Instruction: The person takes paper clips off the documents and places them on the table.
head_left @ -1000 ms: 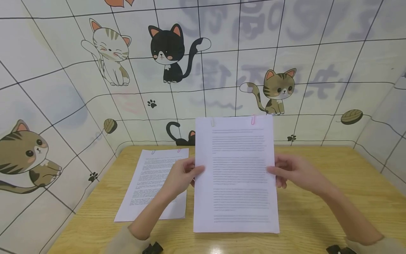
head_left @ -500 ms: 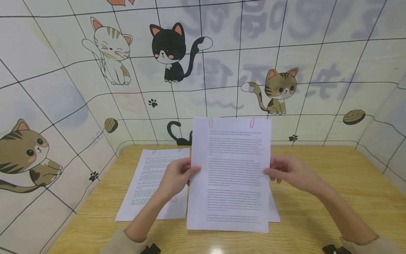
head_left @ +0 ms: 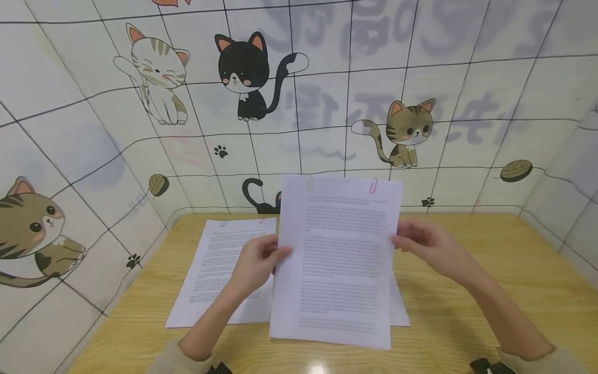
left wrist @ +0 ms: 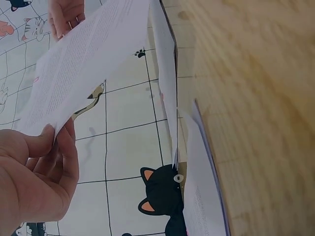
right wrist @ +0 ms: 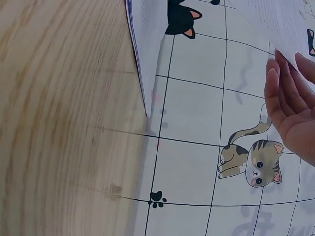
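Note:
Printed sheets of paper (head_left: 345,265) are held up in front of me, with a pink paper clip (head_left: 373,185) and a pale yellowish one (head_left: 310,183) at the top edge. My left hand (head_left: 254,262) pinches the left edge between thumb and fingers, as the left wrist view also shows at the sheets' (left wrist: 88,69) lower corner side. On the right edge, my right hand (head_left: 432,249) pinches with its thumb in front; the right wrist view shows its fingers (right wrist: 285,98) behind the paper. A second stack of paper (head_left: 399,310) lies on the table, mostly hidden behind the held sheets.
Another printed stack (head_left: 196,298) with two paper clips lies on the left of the wooden table (head_left: 490,270), partly behind my left forearm. A wall covering (head_left: 322,119) with cartoon cats rises behind the table's far edge.
The held sheets have shifted a little to the left and now tilt slightly, right side lower at the bottom. A corner of the paper stack behind them has come into view.

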### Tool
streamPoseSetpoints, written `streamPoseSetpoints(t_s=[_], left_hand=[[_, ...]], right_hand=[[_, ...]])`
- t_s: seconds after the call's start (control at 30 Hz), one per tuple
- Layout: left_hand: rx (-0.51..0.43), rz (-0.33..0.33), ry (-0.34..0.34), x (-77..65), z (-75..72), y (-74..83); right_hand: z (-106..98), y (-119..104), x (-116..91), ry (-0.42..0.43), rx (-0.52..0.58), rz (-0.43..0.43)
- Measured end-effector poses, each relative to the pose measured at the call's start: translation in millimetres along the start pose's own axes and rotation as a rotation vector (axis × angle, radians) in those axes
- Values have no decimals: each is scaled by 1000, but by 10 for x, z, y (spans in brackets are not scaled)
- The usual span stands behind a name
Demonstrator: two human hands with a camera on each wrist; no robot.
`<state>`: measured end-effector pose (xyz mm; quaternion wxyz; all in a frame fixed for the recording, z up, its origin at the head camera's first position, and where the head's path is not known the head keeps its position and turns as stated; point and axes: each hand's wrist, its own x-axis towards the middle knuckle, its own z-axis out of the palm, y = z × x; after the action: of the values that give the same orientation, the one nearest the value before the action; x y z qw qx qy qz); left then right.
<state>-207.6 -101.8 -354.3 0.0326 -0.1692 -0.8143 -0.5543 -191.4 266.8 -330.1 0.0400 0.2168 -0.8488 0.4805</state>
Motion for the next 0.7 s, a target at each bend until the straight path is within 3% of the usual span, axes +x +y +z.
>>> streamPoseSetpoints(t_s=[0.27,0.43,0.7], left_hand=[[26,10,16,-46,2,33],[51,81,41,-57,36,28],[98,175,26,-79,70,59]], right_hand=[[-7,-64,-32,130,-10,-46],[-10,-126,-43,201,-4,-91],[-21,-200,-61,295,-25,-134]])
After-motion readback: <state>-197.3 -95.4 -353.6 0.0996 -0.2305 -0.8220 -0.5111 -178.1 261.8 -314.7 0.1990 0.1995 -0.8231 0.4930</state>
